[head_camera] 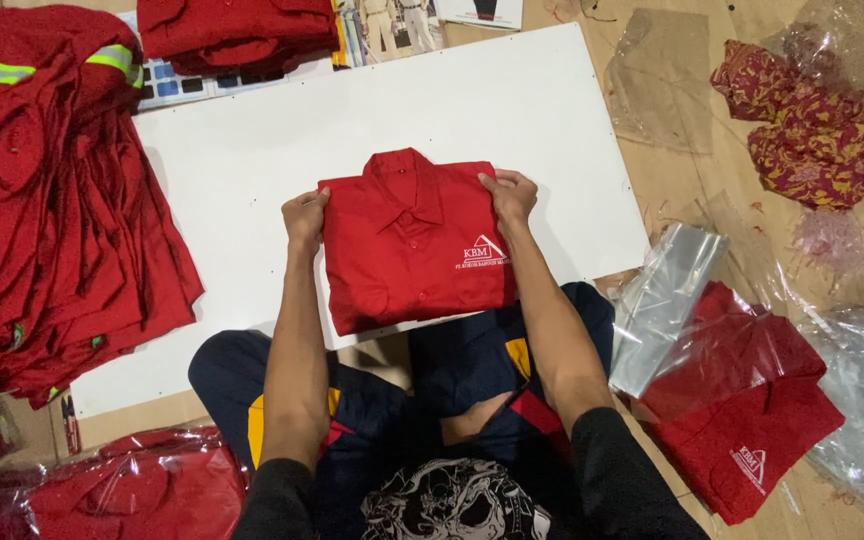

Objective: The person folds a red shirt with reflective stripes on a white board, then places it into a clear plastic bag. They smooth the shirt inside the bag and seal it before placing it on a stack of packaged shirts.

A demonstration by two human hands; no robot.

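Lying collar-away on the white board (252,150), the folded red shirt (412,245) sat squarely between both hands, its long axis running from the person's lap toward the collar at the far edge. Position: near edge of the board, lower hem overhanging slightly toward the knees.

Left hand (305,215): at the shirt's left upper corner, fingers closed on the edge, thumb on top. Right hand (510,197): at the right shoulder of the fold, fingers clamped over the edge likewise. Both equally near; each held its own side, the shirt spanning the gap between them.

Shirt, appearance: bright red, buttoned placket down the centre, collar flat, chest pockets, a white printed emblem on the side under the right hand. Folded to a neat rectangle, a little taller than wide.

Surroundings: stack of red shirts (62,220) with reflective stripes to the left, touching the board; clear plastic bag (667,300) just right of the right forearm, lying on another folded red shirt (752,420); bagged shirt (142,490) at lower left; patterned cloth (812,130) well apart, upper right.
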